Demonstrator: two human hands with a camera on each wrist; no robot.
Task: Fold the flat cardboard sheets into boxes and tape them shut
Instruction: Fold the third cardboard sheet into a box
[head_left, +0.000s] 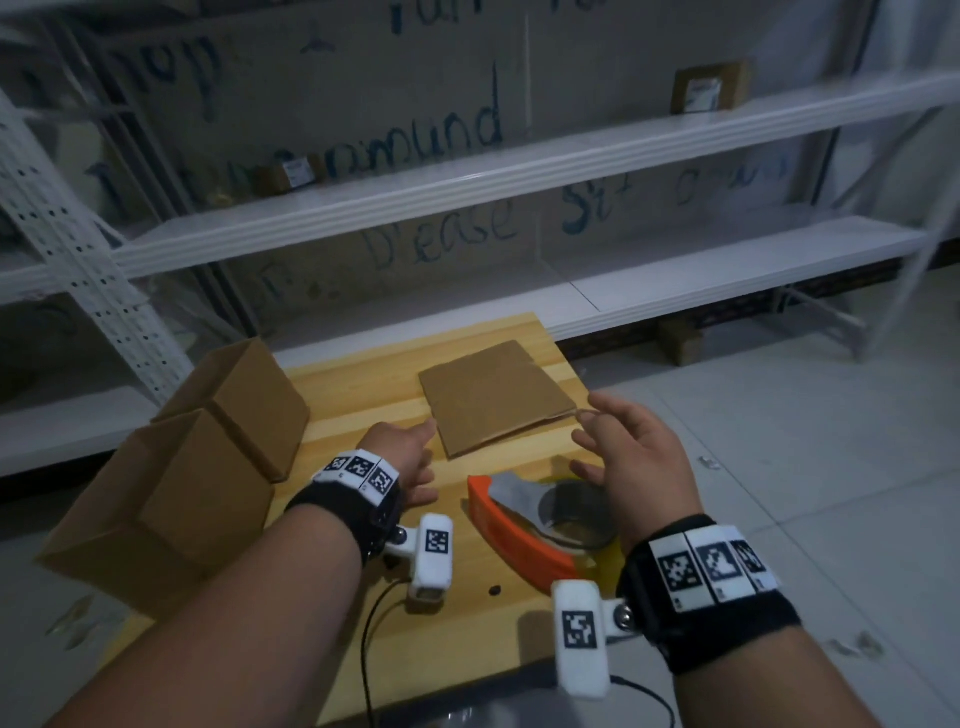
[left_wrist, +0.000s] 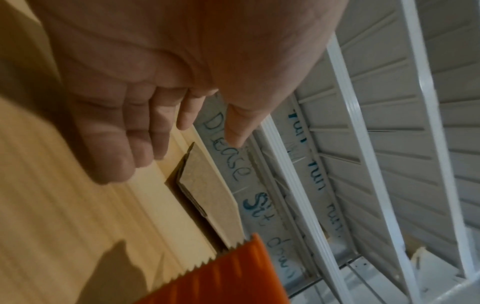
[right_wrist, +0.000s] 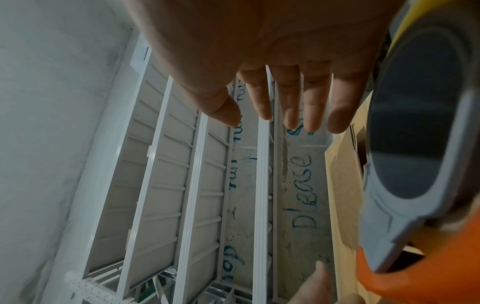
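A stack of flat cardboard sheets (head_left: 496, 396) (left_wrist: 207, 189) lies at the far side of the wooden table (head_left: 374, 395). My left hand (head_left: 410, 462) (left_wrist: 145, 127) hovers open just left of the stack's near corner, holding nothing. My right hand (head_left: 623, 457) (right_wrist: 285, 107) hovers open at the stack's near right corner, fingers spread, empty. An orange and grey tape dispenser (head_left: 540, 519) (left_wrist: 221, 277) (right_wrist: 405, 164) lies on the table between my wrists. Two folded boxes (head_left: 218, 447) stand at the table's left edge.
White metal shelves (head_left: 519, 171) run behind the table, with small cartons (head_left: 709, 91) on them. A cardboard backing with blue handwriting (head_left: 441, 239) stands behind the shelves. A black cable (head_left: 374, 623) crosses the table's near edge. Tiled floor (head_left: 805, 415) lies to the right.
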